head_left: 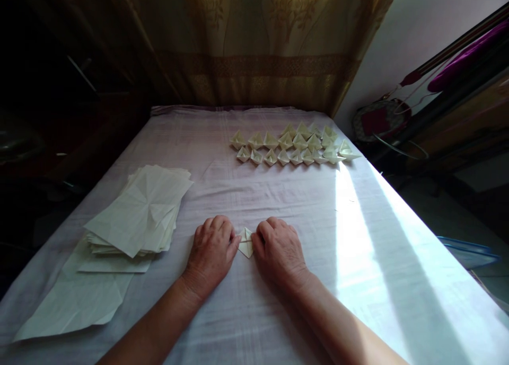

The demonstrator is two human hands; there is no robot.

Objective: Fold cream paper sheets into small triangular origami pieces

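Observation:
A small folded piece of white paper (pixel 246 242), roughly diamond-shaped with crease lines, lies on the cloth-covered table between my hands. My left hand (pixel 213 246) is closed at its left corner, thumb and fingers pressed on the edge. At the opposite corner my right hand (pixel 277 248) is closed too, its fingertips curled against the paper. The hands partly cover both side corners. Toward the far right of the table stand rows of small folded paper boats (pixel 295 148).
A pile of creased paper sheets (pixel 147 206) lies at the left, with longer sheets (pixel 79 296) under it. The table (pixel 222 195) has a pale cloth and sunlight stripes at right. A curtain (pixel 246 52) hangs behind. A bag (pixel 382 118) is beyond the right edge.

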